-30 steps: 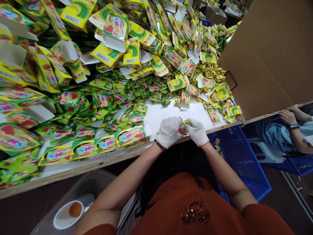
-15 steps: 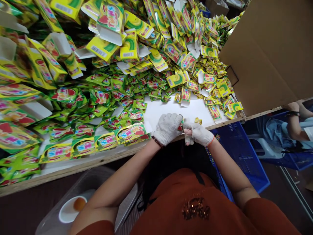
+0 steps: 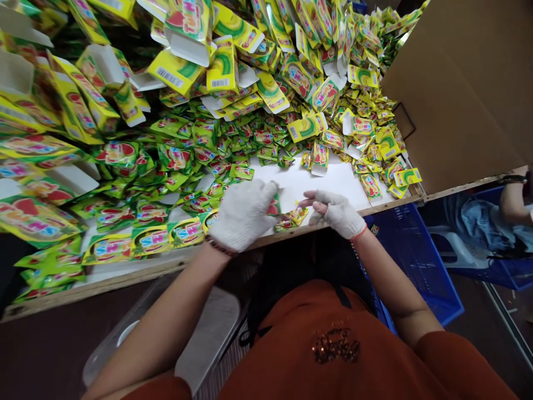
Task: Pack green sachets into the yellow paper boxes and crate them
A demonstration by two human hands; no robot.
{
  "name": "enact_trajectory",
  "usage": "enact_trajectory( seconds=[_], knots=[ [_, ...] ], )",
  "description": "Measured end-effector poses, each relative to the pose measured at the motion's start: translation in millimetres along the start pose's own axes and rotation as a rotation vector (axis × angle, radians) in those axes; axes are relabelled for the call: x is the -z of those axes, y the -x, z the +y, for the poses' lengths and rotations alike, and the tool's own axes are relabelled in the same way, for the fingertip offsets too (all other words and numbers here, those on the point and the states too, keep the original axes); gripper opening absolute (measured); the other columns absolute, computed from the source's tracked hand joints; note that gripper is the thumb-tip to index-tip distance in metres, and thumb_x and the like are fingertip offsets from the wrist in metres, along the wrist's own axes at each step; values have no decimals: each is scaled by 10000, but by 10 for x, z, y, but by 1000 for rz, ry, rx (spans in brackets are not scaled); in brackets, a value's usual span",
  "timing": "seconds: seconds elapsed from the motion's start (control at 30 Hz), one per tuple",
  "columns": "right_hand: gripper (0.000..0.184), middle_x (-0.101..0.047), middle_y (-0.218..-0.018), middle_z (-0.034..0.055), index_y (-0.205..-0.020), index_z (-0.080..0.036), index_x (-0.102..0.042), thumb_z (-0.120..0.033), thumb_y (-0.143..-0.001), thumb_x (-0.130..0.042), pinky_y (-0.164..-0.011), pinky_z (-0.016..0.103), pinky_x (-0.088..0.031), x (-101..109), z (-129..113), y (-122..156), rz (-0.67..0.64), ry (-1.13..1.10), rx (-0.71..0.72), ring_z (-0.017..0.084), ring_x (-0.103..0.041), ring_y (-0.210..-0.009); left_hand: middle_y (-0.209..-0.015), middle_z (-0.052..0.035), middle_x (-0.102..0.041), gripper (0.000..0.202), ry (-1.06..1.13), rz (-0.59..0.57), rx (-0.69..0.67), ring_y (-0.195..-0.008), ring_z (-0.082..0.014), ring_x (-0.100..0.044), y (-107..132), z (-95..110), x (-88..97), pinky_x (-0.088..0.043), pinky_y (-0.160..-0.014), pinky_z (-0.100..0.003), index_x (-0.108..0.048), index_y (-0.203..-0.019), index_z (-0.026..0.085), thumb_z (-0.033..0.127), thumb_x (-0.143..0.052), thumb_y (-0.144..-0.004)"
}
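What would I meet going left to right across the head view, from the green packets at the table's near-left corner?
Green packets, left hand, small yellow packet, right hand, blue basket, co-worker's forearm.

"What can you read on the green-and-yellow paperboard carton (image 3: 189, 25) at the top?"

"Big multicoloured capitals. The first looks like a T; I can't settle the rest."

"And the large green-and-yellow carton lying flat (image 3: 35, 216) at the far left?"

"Similar lettering in pink, white and blue, blurred."

"The small printed carton with a yellow border (image 3: 150, 242), in the row along the front edge?"

"It seems to end in HS, though I wouldn't swear to it."

"Any numbers?"

"A barcode on the bright yellow carton with a green curve (image 3: 179, 71); its digits are too small."

"The shiny green plastic sachet (image 3: 119, 154)?"

"Pink and blue letters, illegible."

"And the rust-brown fabric shirt (image 3: 300, 333)?"

"A faint line above the sequins, unreadable."
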State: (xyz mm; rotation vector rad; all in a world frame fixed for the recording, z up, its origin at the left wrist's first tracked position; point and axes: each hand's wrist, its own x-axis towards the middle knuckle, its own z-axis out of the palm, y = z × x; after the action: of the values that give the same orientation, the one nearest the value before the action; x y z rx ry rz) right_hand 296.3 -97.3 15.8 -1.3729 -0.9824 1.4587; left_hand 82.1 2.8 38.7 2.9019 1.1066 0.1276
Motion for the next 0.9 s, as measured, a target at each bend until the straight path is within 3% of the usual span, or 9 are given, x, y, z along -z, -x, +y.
enact_trajectory(
  seconds=[0.1,0.17,0.3,0.4,0.5,0.57,0.67,0.77,0.9],
  knots=[
    [387,-680,-1043,86,-1162,-169,-646,-341,-816,-629,-707,316,-555,361,46,-36,274,473,80,158,-635,-753,-981,-131,-646,541,-113,-16,195,-928,-317,-601,315,-360,130,-393,-735,-354,-593,-1138,166,609,-561,-829],
    [366,-659,-1084,106,-1139,-151,-677,-246,-789,-629,-860,346,-529,615,115,-55,385,841,65,207,-630,-916,-1000,-137,-652,540,-204,-34,316,-904,-309,-607,528,-590,80,-392,-713,-340,-605,-1121,160,624,-479,-875],
    [448,-603,-1169,128,-1215,-154,-654,-246,-778,-681,-906,328,-481,891,238,-89,394,1236,-94,230,-601,-989,-1125,-131,-662,532,-241,-48,398,-997,-310,-607,813,-931,-167,-430,-799,-381,-595,-1249,190,551,-337,-957],
    [391,-615,-1066,96,-1148,-167,-663,-271,-774,-711,-803,288,-470,890,219,-126,349,1318,-182,199,-591,-897,-1321,-192,-575,575,-201,114,367,-1181,-368,-545,837,-967,-219,-423,-940,-498,-584,-1293,159,560,-394,-928],
    [313,-615,-1010,79,-1011,-161,-680,-285,-732,-748,-730,270,-445,834,109,-139,352,1382,-254,187,-576,-848,-1395,-237,-514,600,-48,308,276,-1278,-374,-493,694,-709,-136,-406,-1026,-514,-592,-1259,105,565,-493,-885],
    [259,-613,-1041,89,-945,-161,-688,-304,-735,-743,-732,282,-442,792,30,-123,347,1440,-252,200,-576,-866,-1308,-194,-597,455,116,295,207,-1263,-309,-530,528,-391,-82,-429,-1042,-433,-606,-1211,116,451,-468,-936],
    [282,-613,-1103,118,-1025,-174,-692,-276,-762,-704,-796,336,-454,675,-29,-103,413,1516,-199,256,-581,-947,-1109,-125,-678,277,235,-80,140,-1051,-248,-655,236,124,-76,-510,-902,-367,-636,-1063,178,244,-384,-966],
    [411,-594,-1165,129,-1205,-190,-642,-211,-794,-646,-870,358,-460,436,10,-174,367,1477,-24,271,-572,-1016,-1111,-157,-658,280,181,-406,308,-964,-290,-690,-18,451,-129,-542,-790,-394,-603,-1137,174,184,-405,-940],
    [460,-529,-1241,100,-1277,-245,-604,-151,-828,-567,-865,306,-468,54,141,-427,12,1359,186,211,-584,-982,-1177,-196,-632,359,158,-480,308,-1002,-333,-687,-198,540,-192,-551,-799,-435,-547,-1262,159,176,-386,-941]
  ],
)
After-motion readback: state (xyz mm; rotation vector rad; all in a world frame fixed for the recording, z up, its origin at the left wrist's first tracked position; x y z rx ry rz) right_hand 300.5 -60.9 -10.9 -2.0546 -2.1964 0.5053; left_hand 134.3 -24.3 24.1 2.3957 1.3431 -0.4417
